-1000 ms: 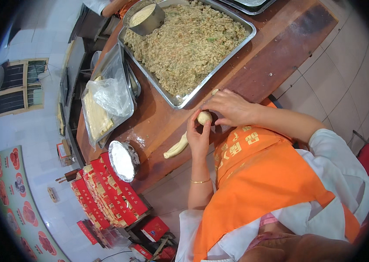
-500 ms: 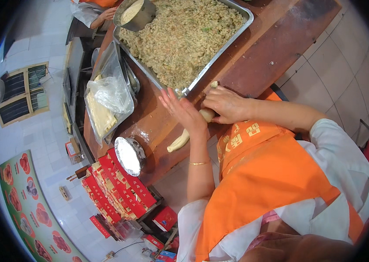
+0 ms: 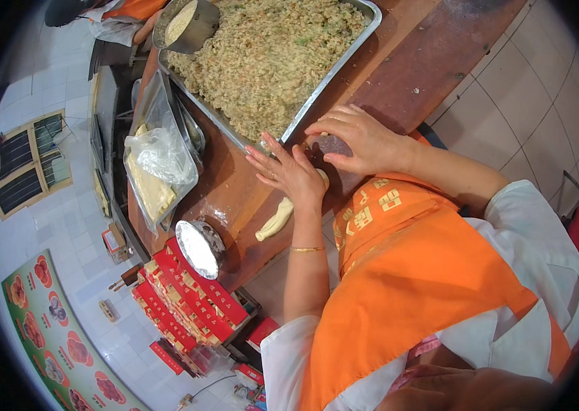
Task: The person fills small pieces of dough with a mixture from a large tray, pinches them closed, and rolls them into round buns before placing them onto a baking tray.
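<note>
- Head view: the left hand lies flat, fingers spread wide, on a pale roll of dough on the brown wooden table.
- The right hand presses palm-down just beside it, fingers loosely together; what lies beneath is hidden.
- Beyond the fingertips sits a large metal tray of chopped filling.

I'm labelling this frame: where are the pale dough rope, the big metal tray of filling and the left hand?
pale dough rope (image 3: 274, 220), head view, middle.
big metal tray of filling (image 3: 318, 94), head view, near rim.
left hand (image 3: 291, 172), head view, back.
</note>
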Demonstrator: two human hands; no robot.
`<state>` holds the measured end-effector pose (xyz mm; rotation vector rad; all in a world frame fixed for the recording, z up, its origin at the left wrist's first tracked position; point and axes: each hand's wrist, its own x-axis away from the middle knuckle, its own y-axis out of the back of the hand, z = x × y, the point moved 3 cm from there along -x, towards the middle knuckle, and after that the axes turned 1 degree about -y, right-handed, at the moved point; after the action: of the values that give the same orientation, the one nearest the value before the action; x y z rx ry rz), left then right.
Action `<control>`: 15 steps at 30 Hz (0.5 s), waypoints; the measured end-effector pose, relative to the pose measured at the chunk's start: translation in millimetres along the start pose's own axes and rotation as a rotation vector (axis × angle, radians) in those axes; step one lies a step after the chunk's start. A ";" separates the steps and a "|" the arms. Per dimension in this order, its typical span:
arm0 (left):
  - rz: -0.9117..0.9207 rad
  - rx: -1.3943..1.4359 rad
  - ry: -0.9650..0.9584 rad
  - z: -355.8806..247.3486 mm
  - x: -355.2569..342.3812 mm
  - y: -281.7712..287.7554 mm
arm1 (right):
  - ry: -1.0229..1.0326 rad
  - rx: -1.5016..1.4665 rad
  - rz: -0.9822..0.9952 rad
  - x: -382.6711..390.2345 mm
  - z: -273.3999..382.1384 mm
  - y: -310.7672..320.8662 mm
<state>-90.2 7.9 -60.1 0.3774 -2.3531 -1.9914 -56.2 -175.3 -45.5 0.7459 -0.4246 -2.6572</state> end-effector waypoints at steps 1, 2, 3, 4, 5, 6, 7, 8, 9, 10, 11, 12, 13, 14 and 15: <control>-0.011 -0.015 -0.003 1.2 0.8 -1.9 | -0.005 -0.005 -0.010 0.5 0.2 1.0; -0.018 -0.030 -0.012 1.2 0.5 -2.7 | -0.006 -0.008 -0.017 0.3 0.7 1.6; -0.024 -0.044 -0.021 1.0 0.7 -3.3 | -0.006 -0.011 -0.024 0.7 1.4 1.5; -0.031 -0.058 -0.029 1.0 1.5 -3.7 | -0.007 -0.014 -0.030 1.4 2.3 1.2; -0.030 -0.063 -0.028 0.9 0.7 -4.3 | 0.000 -0.008 -0.033 1.2 3.0 1.5; -0.030 -0.069 -0.028 0.9 0.3 -4.7 | 0.008 -0.003 -0.036 1.8 3.5 1.7; -0.029 -0.074 -0.026 0.3 -0.1 -4.2 | 0.014 0.002 -0.039 2.5 4.4 1.9; 0.000 -0.084 -0.016 -1.3 -1.3 -3.4 | 0.014 -0.001 -0.039 2.4 5.4 2.9; 0.028 -0.093 -0.006 -3.2 -2.5 -2.0 | 0.013 -0.003 -0.038 2.4 6.7 3.9; 0.057 -0.102 0.005 -4.5 -3.3 -0.8 | 0.012 -0.006 -0.038 2.5 8.2 4.8; 0.047 -0.107 -0.003 -6.2 -4.5 0.7 | 0.023 0.008 -0.049 2.1 10.7 6.6; 0.036 -0.111 -0.010 -6.5 -5.2 0.3 | 0.034 0.022 -0.060 2.1 13.7 8.3; 0.025 -0.115 -0.017 -5.0 -6.4 0.0 | 0.045 0.036 -0.071 2.2 17.4 10.4; -0.036 0.061 -0.006 5.2 -7.0 -0.5 | 0.031 0.037 -0.049 3.8 21.2 11.9; -0.093 0.242 -0.004 17.6 -8.2 -1.0 | 0.014 0.044 -0.031 6.6 23.2 14.8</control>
<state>-85.3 26.5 -63.1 0.5009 -2.6332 -1.7447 -70.5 -186.9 -24.0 0.7895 -0.4731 -2.6782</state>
